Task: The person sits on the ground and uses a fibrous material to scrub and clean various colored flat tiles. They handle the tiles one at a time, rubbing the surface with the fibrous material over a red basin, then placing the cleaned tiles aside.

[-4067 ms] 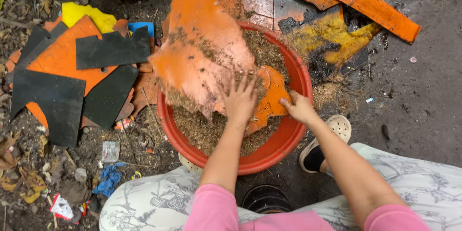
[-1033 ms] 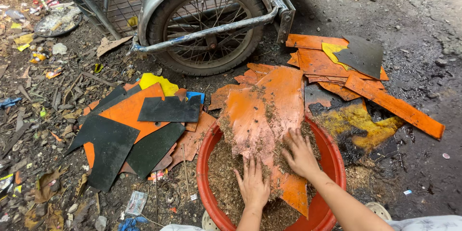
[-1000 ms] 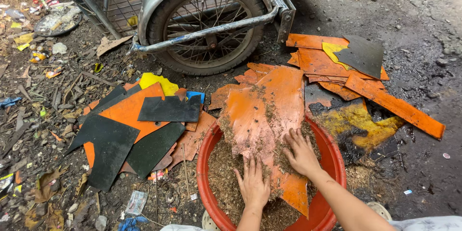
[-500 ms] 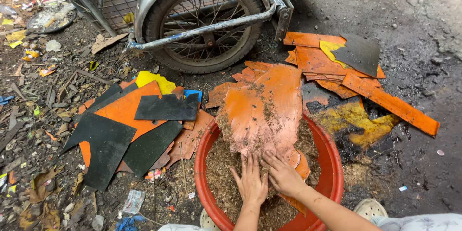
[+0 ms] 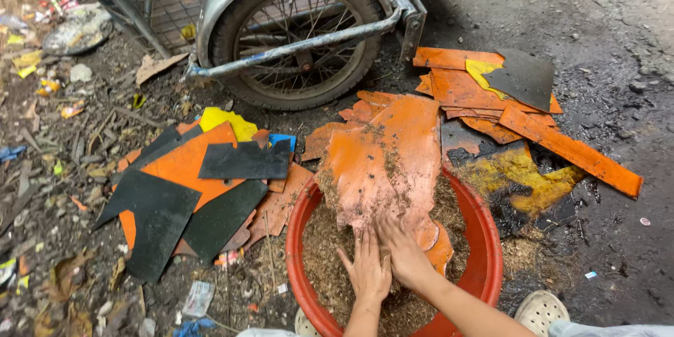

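Note:
A red round basin [image 5: 489, 253] holds brown sawdust-like fibre. A large orange sheet of leather-like material [image 5: 390, 154] lies over its far rim, dusted with the fibre. My left hand [image 5: 366, 274] rests flat on the fibre at the sheet's near edge, fingers spread. Beside it, my right hand [image 5: 404, 253] presses flat on the near end of the sheet, touching my left hand. Neither hand grips anything.
Black and orange sheets [image 5: 189, 196] are piled left of the basin, more orange sheets [image 5: 519, 105] at the back right. A cart wheel [image 5: 302, 35] with a metal fender stands behind. Dirty, littered ground surrounds it all. A white shoe [image 5: 539, 310] is near the basin's right.
My right hand has slid left along the orange sheet until it lies against my left hand. The view has tilted up and away since the earliest frame.

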